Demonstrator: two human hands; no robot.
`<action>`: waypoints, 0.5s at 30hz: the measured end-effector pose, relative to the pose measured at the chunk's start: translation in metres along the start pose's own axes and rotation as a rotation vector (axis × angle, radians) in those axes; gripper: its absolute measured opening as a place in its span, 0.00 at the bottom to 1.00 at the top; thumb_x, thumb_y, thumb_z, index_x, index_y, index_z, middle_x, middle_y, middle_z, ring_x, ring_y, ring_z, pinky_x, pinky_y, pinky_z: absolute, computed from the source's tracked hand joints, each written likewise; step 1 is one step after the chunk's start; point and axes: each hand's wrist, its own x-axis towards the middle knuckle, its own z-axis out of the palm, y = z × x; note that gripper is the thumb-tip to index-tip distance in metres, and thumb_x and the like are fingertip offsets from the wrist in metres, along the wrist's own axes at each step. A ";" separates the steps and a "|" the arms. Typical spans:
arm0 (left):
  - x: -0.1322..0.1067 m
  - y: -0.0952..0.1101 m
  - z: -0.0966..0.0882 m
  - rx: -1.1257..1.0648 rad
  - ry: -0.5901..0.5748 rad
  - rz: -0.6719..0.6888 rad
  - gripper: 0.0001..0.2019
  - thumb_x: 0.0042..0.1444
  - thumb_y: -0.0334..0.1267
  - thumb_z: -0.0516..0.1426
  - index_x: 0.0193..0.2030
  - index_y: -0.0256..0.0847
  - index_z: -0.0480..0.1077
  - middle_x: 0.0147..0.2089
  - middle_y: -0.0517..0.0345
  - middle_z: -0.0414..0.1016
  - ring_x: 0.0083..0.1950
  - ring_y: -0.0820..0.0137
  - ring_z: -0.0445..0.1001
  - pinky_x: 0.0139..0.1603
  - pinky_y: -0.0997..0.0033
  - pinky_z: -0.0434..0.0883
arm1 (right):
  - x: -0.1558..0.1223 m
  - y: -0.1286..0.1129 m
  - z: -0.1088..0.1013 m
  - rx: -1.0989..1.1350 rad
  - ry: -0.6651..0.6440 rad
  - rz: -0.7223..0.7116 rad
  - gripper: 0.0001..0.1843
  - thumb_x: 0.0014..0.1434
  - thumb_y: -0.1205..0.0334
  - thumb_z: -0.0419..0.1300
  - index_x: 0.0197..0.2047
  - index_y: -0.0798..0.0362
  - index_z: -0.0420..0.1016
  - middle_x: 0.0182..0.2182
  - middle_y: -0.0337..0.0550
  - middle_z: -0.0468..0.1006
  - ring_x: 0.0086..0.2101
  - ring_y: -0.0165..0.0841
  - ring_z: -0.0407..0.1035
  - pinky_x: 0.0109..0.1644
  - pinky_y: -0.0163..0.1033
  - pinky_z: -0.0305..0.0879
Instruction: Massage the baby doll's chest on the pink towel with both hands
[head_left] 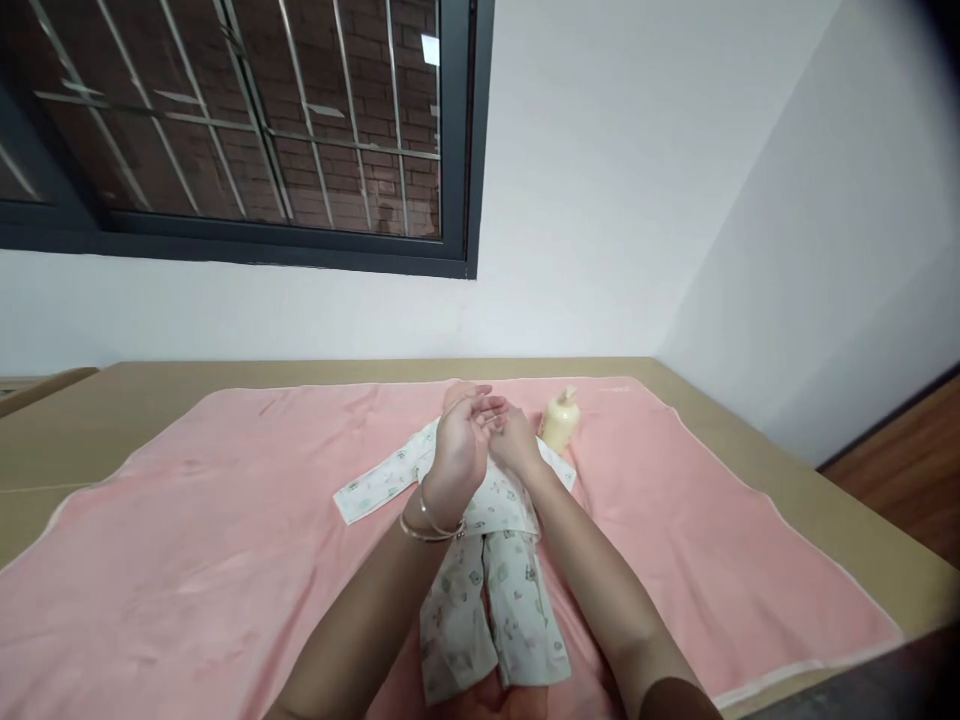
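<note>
My left hand (466, 445), with two thin bangles at the wrist, is raised palm inward with its fingers stretched out. My right hand (516, 438) meets it at the fingers, its back toward me; its own fingertips are mostly hidden. Beneath both hands lies a small baby-sized figure in a white patterned top (504, 505) and matching trousers (525, 610). One sleeve is spread to the left. The hands cover most of the head and chest, so I cannot tell a doll from a baby. Right of my hands stands a pale yellow pump bottle (559, 422).
A pink blanket (217, 520) with a pale edge lies under the figure on a wooden surface (757, 440). White walls (600, 200) rise behind and to the right. At the upper left is a dark-framed window (457, 150) with metal bars.
</note>
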 end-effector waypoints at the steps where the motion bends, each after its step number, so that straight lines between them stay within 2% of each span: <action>1: 0.014 -0.011 0.001 -0.024 0.031 -0.006 0.06 0.64 0.30 0.52 0.40 0.38 0.70 0.35 0.53 0.77 0.38 0.71 0.77 0.42 0.74 0.71 | 0.003 0.002 -0.009 0.002 0.078 -0.011 0.26 0.62 0.68 0.51 0.61 0.54 0.76 0.63 0.50 0.74 0.64 0.39 0.64 0.70 0.45 0.57; 2: 0.028 -0.023 0.002 -0.037 0.038 -0.061 0.06 0.66 0.32 0.52 0.41 0.38 0.70 0.37 0.52 0.77 0.40 0.71 0.77 0.44 0.74 0.72 | 0.005 0.005 -0.018 0.000 0.165 -0.016 0.27 0.62 0.70 0.48 0.62 0.56 0.75 0.64 0.51 0.72 0.65 0.37 0.62 0.71 0.44 0.55; 4: 0.049 -0.046 0.004 -0.031 -0.021 -0.290 0.13 0.70 0.43 0.50 0.48 0.36 0.70 0.42 0.46 0.78 0.42 0.66 0.79 0.46 0.69 0.74 | 0.008 0.015 -0.035 -0.028 0.318 0.022 0.29 0.62 0.71 0.45 0.62 0.60 0.74 0.66 0.53 0.70 0.67 0.35 0.60 0.73 0.42 0.52; 6: 0.062 -0.067 0.008 -0.074 -0.109 -0.481 0.22 0.72 0.50 0.45 0.54 0.34 0.69 0.47 0.40 0.78 0.46 0.61 0.80 0.48 0.63 0.75 | 0.010 0.029 -0.050 -0.081 0.378 0.110 0.30 0.62 0.72 0.43 0.64 0.64 0.72 0.67 0.55 0.68 0.68 0.37 0.57 0.74 0.44 0.49; 9: 0.067 -0.087 0.018 -0.195 -0.174 -0.574 0.29 0.72 0.53 0.39 0.58 0.30 0.68 0.50 0.36 0.78 0.49 0.58 0.80 0.52 0.60 0.75 | 0.013 0.049 -0.063 -0.180 0.256 0.215 0.31 0.61 0.72 0.47 0.66 0.68 0.69 0.68 0.60 0.65 0.70 0.42 0.53 0.75 0.49 0.45; 12: 0.066 -0.096 0.029 -0.304 -0.228 -0.609 0.32 0.71 0.56 0.38 0.58 0.29 0.68 0.51 0.35 0.78 0.50 0.56 0.80 0.53 0.59 0.75 | 0.017 0.059 -0.068 -0.271 0.080 0.228 0.29 0.61 0.71 0.49 0.63 0.67 0.72 0.68 0.62 0.65 0.71 0.45 0.53 0.76 0.54 0.40; 15: 0.063 -0.098 0.030 -0.336 -0.261 -0.619 0.32 0.71 0.56 0.39 0.59 0.30 0.69 0.54 0.34 0.77 0.51 0.55 0.80 0.53 0.57 0.75 | 0.021 0.058 -0.069 -0.322 0.036 0.241 0.28 0.63 0.69 0.47 0.63 0.65 0.73 0.68 0.60 0.65 0.71 0.44 0.54 0.76 0.56 0.37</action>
